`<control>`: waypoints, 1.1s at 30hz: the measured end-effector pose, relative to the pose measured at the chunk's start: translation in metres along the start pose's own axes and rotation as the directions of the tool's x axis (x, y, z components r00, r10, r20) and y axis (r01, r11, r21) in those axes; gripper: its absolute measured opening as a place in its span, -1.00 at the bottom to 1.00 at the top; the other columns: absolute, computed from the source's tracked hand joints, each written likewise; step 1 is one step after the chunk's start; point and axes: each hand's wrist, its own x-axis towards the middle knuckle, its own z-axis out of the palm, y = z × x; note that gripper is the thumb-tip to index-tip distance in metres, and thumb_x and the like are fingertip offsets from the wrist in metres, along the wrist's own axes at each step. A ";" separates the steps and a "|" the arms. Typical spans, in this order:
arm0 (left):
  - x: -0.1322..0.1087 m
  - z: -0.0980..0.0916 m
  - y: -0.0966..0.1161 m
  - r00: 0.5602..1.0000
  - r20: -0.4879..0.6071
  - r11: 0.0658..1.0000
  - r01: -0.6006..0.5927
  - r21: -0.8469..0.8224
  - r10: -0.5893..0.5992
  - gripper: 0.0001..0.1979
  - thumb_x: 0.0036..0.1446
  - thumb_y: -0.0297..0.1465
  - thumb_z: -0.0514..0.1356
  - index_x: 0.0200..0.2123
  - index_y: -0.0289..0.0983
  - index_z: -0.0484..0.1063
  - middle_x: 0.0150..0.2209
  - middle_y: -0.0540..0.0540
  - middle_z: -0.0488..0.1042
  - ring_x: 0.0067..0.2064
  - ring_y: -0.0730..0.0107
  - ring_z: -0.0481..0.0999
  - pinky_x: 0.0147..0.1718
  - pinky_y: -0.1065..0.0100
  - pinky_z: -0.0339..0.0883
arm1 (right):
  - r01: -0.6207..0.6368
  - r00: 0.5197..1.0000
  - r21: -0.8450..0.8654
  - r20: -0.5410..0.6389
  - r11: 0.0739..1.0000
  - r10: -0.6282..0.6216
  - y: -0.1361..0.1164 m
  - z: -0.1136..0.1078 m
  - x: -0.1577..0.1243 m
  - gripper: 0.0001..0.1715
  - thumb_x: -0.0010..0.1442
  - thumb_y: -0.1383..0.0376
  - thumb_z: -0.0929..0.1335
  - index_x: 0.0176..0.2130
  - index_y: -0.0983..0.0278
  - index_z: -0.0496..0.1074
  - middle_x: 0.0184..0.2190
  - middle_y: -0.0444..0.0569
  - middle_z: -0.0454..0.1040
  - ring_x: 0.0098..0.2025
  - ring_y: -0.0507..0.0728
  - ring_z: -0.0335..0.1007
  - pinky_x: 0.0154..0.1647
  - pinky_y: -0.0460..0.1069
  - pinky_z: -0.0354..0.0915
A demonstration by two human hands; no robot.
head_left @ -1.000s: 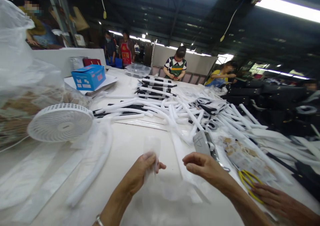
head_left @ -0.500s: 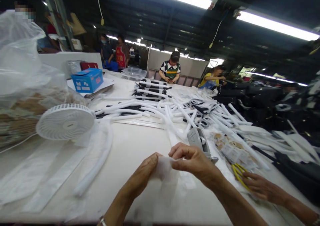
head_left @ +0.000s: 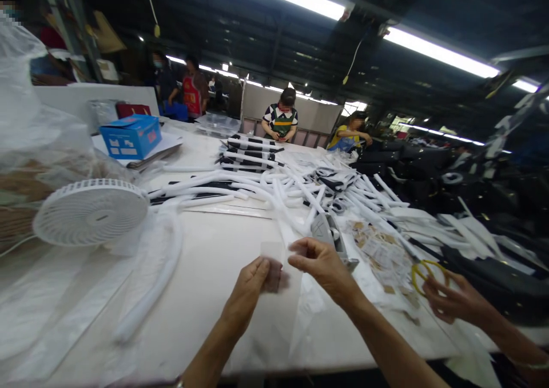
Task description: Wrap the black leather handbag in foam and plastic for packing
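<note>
My left hand (head_left: 249,282) pinches a small clear plastic bag (head_left: 271,251) between thumb and fingers, above the white table. The bag is see-through, and the fingers behind it show through. Just to its right is my right hand (head_left: 319,265), its thumb and forefinger apart with nothing visible between them. It does not appear to touch the bag. Behind my right hand stands a grey tape dispenser (head_left: 326,231) with a mark on its side. Clear plastic lies on the table below the right hand.
A co-worker's hand (head_left: 457,296) at right holds yellow looped handles (head_left: 418,276), seemingly scissors. White foam tubes (head_left: 274,191) are heaped across the table. At left are a white fan (head_left: 92,214), a blue box (head_left: 131,136) and a large plastic bag (head_left: 55,131). Several people work beyond.
My right hand has come away from the small bag, which stays in my left hand and now stands upright. The co-worker's hand has lifted the yellow handles. The view has shifted right.
</note>
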 end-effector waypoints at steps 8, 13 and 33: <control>0.000 0.003 0.002 0.984 0.176 0.999 -0.034 0.029 0.029 -0.56 0.22 -0.06 0.15 -0.09 -0.30 0.51 -0.21 -0.14 0.58 -0.15 0.17 0.52 -0.10 0.23 0.33 | 0.199 0.979 -0.223 0.076 0.954 -0.187 -0.025 0.008 -0.029 -0.82 -0.11 0.28 0.55 -0.52 0.22 0.49 0.05 -0.02 0.42 0.13 0.24 0.27 0.19 0.09 0.09; -0.005 0.009 0.009 0.969 0.239 0.996 -0.079 0.046 0.065 -0.58 0.27 -0.15 0.13 0.07 -0.25 0.46 -0.05 -0.16 0.54 0.04 0.09 0.43 0.07 0.16 0.24 | 0.162 0.986 -0.204 0.082 0.966 -0.148 -0.018 0.013 -0.015 -0.78 -0.09 0.22 0.54 -0.52 0.24 0.47 -0.05 0.01 0.51 0.01 0.23 0.39 0.11 0.11 0.21; -0.016 -0.005 -0.010 0.835 0.527 0.966 0.242 -0.095 -0.157 -0.47 -0.01 -0.17 0.38 -0.02 -0.32 0.43 -0.33 -0.17 0.56 -0.36 0.22 0.59 -0.34 0.30 0.43 | 0.165 0.986 0.065 0.021 0.984 -0.166 -0.067 -0.028 0.078 -0.61 -0.30 0.24 0.60 -0.43 0.31 0.50 -0.49 -0.18 0.47 -0.43 -0.01 0.34 -0.32 -0.08 0.26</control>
